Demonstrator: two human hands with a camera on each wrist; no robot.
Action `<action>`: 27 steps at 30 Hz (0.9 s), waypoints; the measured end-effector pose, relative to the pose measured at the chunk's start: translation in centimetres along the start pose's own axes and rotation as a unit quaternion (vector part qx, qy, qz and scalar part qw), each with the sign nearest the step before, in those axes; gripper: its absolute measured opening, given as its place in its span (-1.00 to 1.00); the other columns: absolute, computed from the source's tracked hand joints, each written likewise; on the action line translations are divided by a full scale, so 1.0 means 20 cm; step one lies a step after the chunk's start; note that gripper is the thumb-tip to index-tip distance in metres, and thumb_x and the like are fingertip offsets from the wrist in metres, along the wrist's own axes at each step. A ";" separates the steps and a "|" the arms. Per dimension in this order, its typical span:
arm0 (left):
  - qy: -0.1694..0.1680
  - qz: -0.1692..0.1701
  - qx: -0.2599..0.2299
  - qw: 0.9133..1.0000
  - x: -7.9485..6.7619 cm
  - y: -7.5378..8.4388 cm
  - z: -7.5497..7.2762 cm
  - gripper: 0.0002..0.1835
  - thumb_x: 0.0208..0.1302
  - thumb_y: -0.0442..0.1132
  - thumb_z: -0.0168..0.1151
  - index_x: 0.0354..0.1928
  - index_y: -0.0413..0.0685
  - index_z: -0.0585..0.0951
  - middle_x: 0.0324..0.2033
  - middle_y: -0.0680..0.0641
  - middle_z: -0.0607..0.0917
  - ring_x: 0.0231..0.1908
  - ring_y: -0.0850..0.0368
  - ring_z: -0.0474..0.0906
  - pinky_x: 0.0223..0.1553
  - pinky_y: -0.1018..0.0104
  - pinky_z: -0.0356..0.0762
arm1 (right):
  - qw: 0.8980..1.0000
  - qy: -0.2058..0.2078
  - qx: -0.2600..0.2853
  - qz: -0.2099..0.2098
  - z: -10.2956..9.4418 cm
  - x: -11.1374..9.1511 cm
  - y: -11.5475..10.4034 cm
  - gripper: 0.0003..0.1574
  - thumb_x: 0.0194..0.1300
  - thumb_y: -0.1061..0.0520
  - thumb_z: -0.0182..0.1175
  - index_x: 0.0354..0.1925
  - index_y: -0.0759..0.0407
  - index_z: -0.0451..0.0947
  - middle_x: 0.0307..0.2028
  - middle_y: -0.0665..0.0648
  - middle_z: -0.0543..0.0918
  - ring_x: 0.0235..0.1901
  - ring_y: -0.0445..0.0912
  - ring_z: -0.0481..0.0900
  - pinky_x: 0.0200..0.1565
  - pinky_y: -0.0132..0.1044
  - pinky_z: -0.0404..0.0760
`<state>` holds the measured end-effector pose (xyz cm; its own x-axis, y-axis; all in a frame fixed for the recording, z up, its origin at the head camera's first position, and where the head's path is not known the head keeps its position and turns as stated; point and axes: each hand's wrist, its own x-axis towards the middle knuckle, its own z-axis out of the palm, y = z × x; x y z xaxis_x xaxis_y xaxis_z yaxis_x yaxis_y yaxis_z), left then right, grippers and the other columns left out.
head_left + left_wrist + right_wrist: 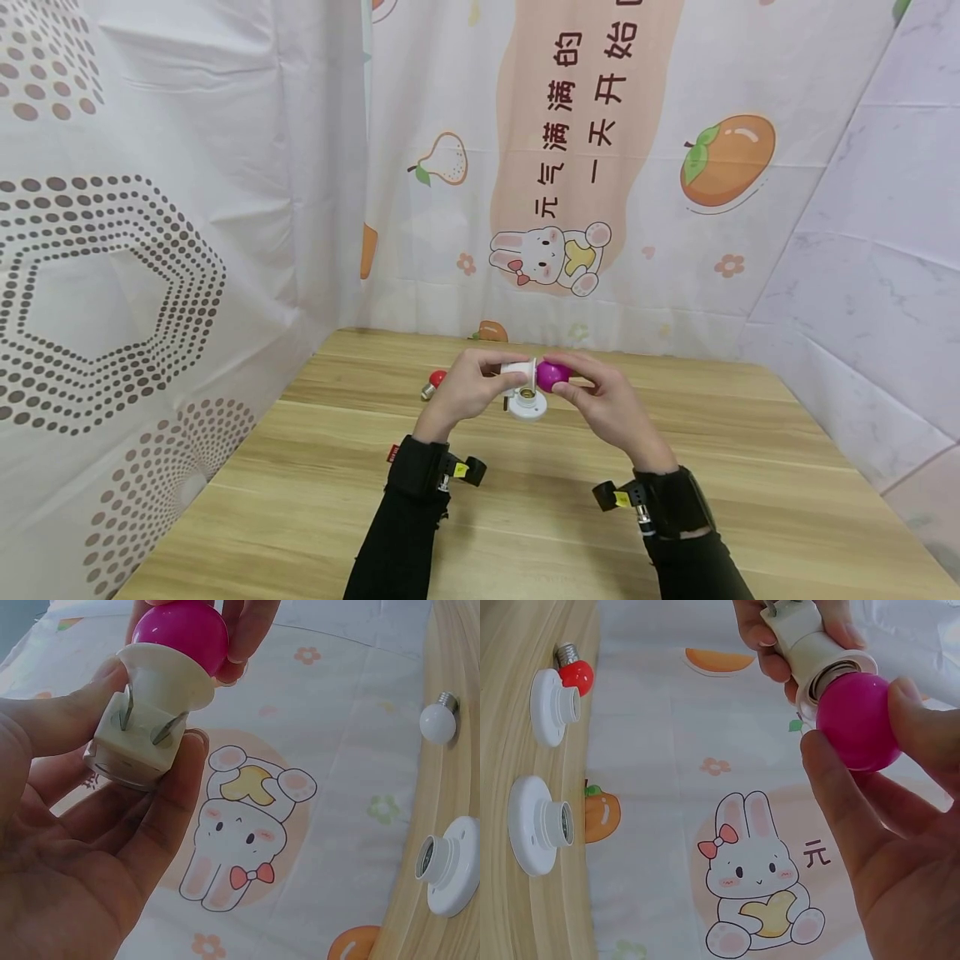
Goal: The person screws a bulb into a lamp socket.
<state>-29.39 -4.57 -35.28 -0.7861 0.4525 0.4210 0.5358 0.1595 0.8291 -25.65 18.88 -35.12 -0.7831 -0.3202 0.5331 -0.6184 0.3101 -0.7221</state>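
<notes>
My left hand (pixel 465 392) grips a white plug-in bulb socket (pixel 154 720), with two flat metal prongs on its side facing the left wrist camera. Opposite it, my right hand (pixel 615 408) pinches a round magenta light bulb (pixel 859 720) between thumb and fingers. The bulb's metal screw base sits partly inside the socket's mouth, some threads showing in the right wrist view. Both things are held up above the table, close over a white round lamp holder (pixel 527 408).
On the wooden table (pixel 517 508), the right wrist view shows two white lamp holders, a nearer one (pixel 532 825) and a farther one (pixel 547 709). A red bulb (pixel 437 379) lies at the left. A white bulb (pixel 439 722) is also there. A printed curtain (pixel 645 250) hangs behind.
</notes>
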 end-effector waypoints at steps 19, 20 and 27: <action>-0.007 -0.009 -0.016 1.000 -0.01 0.01 0.01 -0.66 0.33 -0.23 0.39 0.11 -0.16 0.72 -0.08 -0.14 0.76 -0.37 0.17 0.59 -0.36 0.41 0.57 | 1.000 0.003 -0.014 0.025 0.00 0.01 0.01 -0.59 0.44 0.27 0.22 0.22 0.29 0.60 0.07 0.28 0.68 -0.01 0.09 0.64 -0.16 -0.29 0.70; -0.007 -0.008 -0.017 1.000 0.00 0.01 0.01 -0.66 0.33 -0.23 0.40 0.11 -0.16 0.72 -0.09 -0.14 0.76 -0.37 0.17 0.59 -0.36 0.41 0.56 | 1.000 0.004 -0.014 0.027 0.00 0.01 0.01 -0.60 0.44 0.27 0.22 0.21 0.29 0.60 0.06 0.28 0.69 -0.02 0.09 0.64 -0.17 -0.30 0.70; -0.006 -0.003 -0.017 1.000 0.00 0.01 0.02 -0.67 0.32 -0.25 0.40 0.09 -0.16 0.73 -0.10 -0.13 0.78 -0.42 0.19 0.54 -0.41 0.44 0.49 | 0.998 0.002 0.024 0.061 0.00 0.01 0.00 -0.58 0.48 0.25 0.19 0.23 0.37 0.56 0.06 0.36 0.66 -0.04 0.09 0.67 -0.09 -0.33 0.70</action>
<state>-29.18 -4.20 -35.22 -0.7851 0.4618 0.4127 0.5208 0.1315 0.8435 -25.73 18.79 -35.04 -0.8522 -0.2802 0.4418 -0.5152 0.3031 -0.8016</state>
